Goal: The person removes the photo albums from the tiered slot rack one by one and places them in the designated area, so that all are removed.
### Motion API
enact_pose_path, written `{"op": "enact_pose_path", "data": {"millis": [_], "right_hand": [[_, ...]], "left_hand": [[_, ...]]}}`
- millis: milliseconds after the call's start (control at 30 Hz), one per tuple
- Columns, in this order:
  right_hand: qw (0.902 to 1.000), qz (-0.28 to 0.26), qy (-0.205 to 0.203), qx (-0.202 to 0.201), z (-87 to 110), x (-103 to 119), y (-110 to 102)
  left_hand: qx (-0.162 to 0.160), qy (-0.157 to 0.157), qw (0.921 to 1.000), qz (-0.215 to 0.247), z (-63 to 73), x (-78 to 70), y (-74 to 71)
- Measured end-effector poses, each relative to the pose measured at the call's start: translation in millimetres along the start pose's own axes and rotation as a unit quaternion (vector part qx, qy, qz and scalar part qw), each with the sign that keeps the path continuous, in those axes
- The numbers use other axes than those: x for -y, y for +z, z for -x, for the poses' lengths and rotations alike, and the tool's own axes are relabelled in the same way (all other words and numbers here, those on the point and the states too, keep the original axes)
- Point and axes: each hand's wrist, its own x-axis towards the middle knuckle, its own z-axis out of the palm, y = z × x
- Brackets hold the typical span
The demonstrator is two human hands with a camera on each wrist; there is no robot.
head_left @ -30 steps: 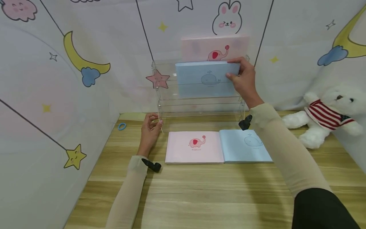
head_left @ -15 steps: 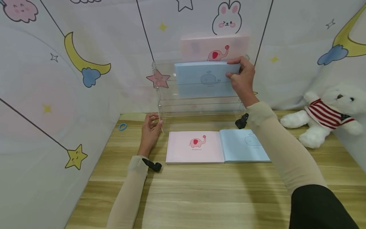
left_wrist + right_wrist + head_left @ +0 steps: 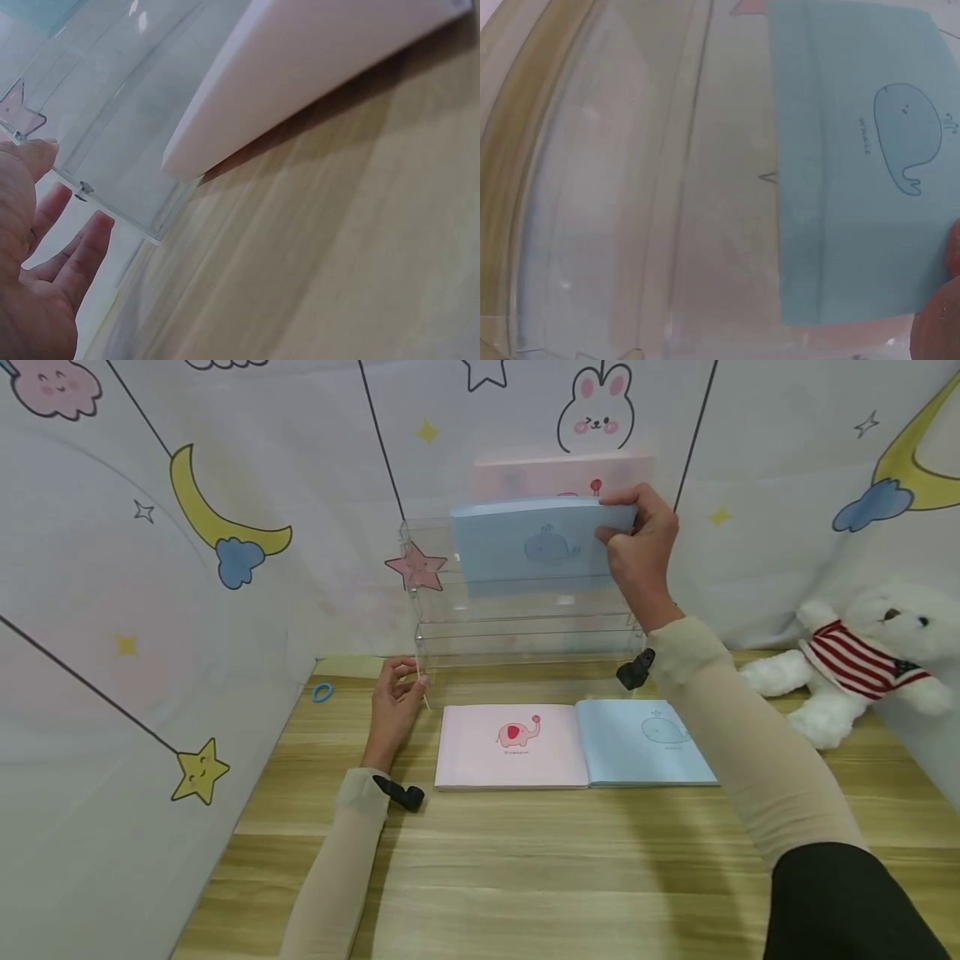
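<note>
My right hand (image 3: 641, 539) pinches the top right corner of a blue whale booklet (image 3: 498, 547), thumb on the front cover and fingers over the top edge. The booklet stands in the upper tier of a clear acrylic book rack (image 3: 517, 647), its lower part behind the front panel; the right wrist view shows the word "whale" on the cover (image 3: 855, 225). At the rack's left side my left hand (image 3: 393, 710) holds the upright side panel (image 3: 112, 206) between thumb and fingers. Behind the blue booklet rises a pink elephant booklet (image 3: 525, 477), partly hidden.
On the wooden table (image 3: 487, 877) before the rack lie a pink elephant booklet (image 3: 468, 752) and a blue whale booklet (image 3: 615, 752), side by side. A white teddy bear (image 3: 821, 718) sits at right. Far left lies a blue ring (image 3: 322, 692). A printed curtain (image 3: 330, 460) hangs behind.
My right hand has raised the blue whale booklet, which now covers more of the pink one behind it. The left hand stays on the rack's side.
</note>
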Motion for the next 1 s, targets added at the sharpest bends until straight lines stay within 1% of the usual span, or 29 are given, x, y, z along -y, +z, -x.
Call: {"op": "enact_pose_path", "data": {"millis": [67,200,333,500,667,767,867,1000], "right_hand": [[0.9999,-0.015,-0.003,-0.007,-2.4,6.3,-1.4],[0.9989,-0.04,-0.011,-0.02,-6.7,17.1,-5.8],[0.9987,-0.044,-0.006,-0.025,-6.7,29.2,-10.4],[0.9985,-0.051,0.003,-0.021,-2.6,41.4,-15.1],[0.9986,-0.049,0.013,-0.017,3.2,45.2,-19.2],[0.9984,-0.041,0.034,-0.018,9.3,45.9,-22.5],[0.998,-0.033,0.053,-0.011,16.9,46.2,-26.5],[0.9983,-0.022,0.054,0.006,26.2,46.1,-31.8]], "left_hand": [[0.0,0.01,0.9999,-0.003,-0.5,2.9,-0.9],[-0.001,0.021,0.9997,-0.007,-0.2,3.0,-0.6],[-0.003,0.014,0.9999,-0.002,0.0,2.4,-0.4],[-0.002,0.008,1.0,0.003,0.3,1.7,-1.2],[0.001,0.017,0.9999,-0.001,-0.5,3.2,-1.1],[0.002,0.02,0.9998,-0.002,-1.0,4.5,-1.1],[0.002,0.018,0.9998,-0.002,-1.1,4.7,-1.3],[0.001,0.01,0.9999,-0.004,-1.4,4.8,-1.3]]}}
